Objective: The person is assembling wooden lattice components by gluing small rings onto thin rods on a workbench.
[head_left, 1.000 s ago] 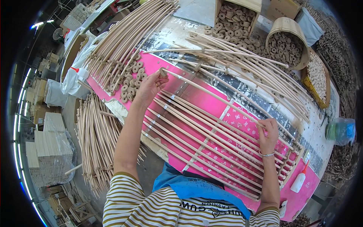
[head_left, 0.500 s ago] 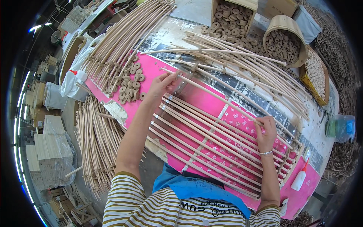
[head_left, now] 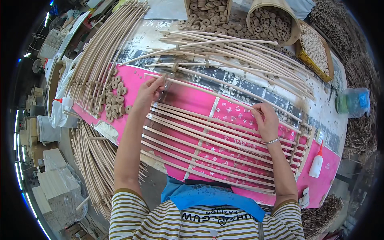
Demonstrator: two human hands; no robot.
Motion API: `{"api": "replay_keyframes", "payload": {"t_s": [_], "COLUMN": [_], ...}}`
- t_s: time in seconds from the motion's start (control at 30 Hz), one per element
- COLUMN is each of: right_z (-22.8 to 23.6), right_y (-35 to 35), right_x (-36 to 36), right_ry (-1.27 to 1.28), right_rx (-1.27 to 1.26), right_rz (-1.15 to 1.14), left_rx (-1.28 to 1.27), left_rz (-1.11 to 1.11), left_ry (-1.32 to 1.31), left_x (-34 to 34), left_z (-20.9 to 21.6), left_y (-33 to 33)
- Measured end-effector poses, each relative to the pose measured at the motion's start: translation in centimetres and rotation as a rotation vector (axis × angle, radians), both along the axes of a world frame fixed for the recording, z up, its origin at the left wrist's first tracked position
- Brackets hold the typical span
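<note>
A long thin wooden rod (head_left: 208, 93) lies slantwise between my hands, above a pink patterned sheet. Near its left end my left hand (head_left: 149, 93) pinches it, close to a small brown ring (head_left: 164, 77) threaded on the rod. My right hand (head_left: 265, 121) has thumb and fingertips closed on the same rod, right of its middle. Nearer to me, several parallel rods (head_left: 216, 146) form a row. Their right ends meet brown rings and a pale wooden strip (head_left: 306, 150). Another ringed rod (head_left: 240, 88) lies just beyond the held one.
Bundles of rods lie at far left (head_left: 104, 44) and across the back (head_left: 240, 52). Loose rings (head_left: 116, 96) sit on the sheet. Behind are a wooden tub (head_left: 296, 24) of rings and a yellow box (head_left: 316, 66) of pale pieces. A red-tipped glue bottle (head_left: 316, 165) lies at right.
The whole view has shifted, so the table's things appear further left and mostly higher. Both hands keep their pinch on the rod; the right sits slightly further left along it.
</note>
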State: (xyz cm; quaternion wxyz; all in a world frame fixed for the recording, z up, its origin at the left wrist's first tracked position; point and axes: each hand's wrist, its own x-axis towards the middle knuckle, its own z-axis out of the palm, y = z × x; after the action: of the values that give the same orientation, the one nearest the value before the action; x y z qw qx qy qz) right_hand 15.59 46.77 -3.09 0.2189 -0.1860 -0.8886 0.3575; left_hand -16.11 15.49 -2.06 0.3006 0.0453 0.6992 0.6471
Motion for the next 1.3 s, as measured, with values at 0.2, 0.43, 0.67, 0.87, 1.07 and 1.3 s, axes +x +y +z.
{"api": "replay_keyframes", "payload": {"t_s": [0.2, 0.43, 0.67, 0.87, 1.07, 1.3], "right_z": [-0.8, -1.3, -0.5, -2.7, -2.6, -2.3], "right_y": [0.2, 0.1, -0.2, 0.2, 0.1, 0.1], "right_x": [-0.3, -0.6, -0.9, -1.4, -0.9, -0.5], "right_ry": [0.012, -0.009, -0.007, 0.007, -0.032, -0.014], "right_rx": [0.084, 0.041, 0.344, 0.379, 0.398, 0.369], "right_rz": [0.003, 0.01, -0.017, -0.041, -0.092, -0.081], "left_rx": [-0.55, -0.664, -0.639, -0.529, -0.649, -0.684], "left_rz": [-0.134, -0.418, -0.417, -0.412, -0.423, -0.43], "left_ry": [0.573, 1.407, 1.389, 1.3, 1.353, 1.32], "left_x": [-1.2, -1.1, -1.3, -2.2, -2.0, -1.8], "left_z": [1.2, 1.4, 0.4, -0.7, -1.1, -0.8], "left_y": [-0.8, 0.4, 1.6, 1.7, 1.9, 2.1]}}
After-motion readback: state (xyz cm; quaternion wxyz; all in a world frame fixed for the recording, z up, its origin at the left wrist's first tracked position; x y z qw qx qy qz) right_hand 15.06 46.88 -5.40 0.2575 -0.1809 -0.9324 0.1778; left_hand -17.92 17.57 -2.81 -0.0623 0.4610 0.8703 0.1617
